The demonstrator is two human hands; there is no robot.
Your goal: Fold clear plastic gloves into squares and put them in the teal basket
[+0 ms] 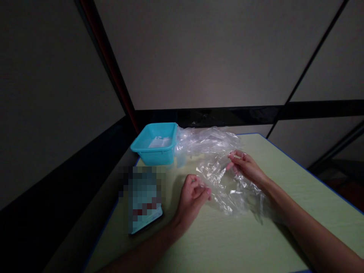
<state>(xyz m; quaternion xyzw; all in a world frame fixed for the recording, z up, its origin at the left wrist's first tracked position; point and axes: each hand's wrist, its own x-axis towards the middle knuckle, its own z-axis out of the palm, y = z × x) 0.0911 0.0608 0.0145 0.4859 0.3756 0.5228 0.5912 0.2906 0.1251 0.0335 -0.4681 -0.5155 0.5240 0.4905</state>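
A crinkled clear plastic bag (224, 189) stretches between my two hands over the table. My left hand (193, 199) pinches its near left edge between thumb and fingers. Farther up and to the right, my right hand (246, 167) grips another part of the same thin plastic, fingers closed. Behind them lies a heap of more clear plastic bags (209, 140), beside the turquoise basin. Where one bag ends and the other begins is hard to make out.
The turquoise basin (156, 157) stands at the back left corner with a whitish flat item (159, 142) inside. A partly blurred tablet-like object (146, 223) lies near the left edge. The pale green table (301, 182) has a blue rim, and wall panels rise behind it.
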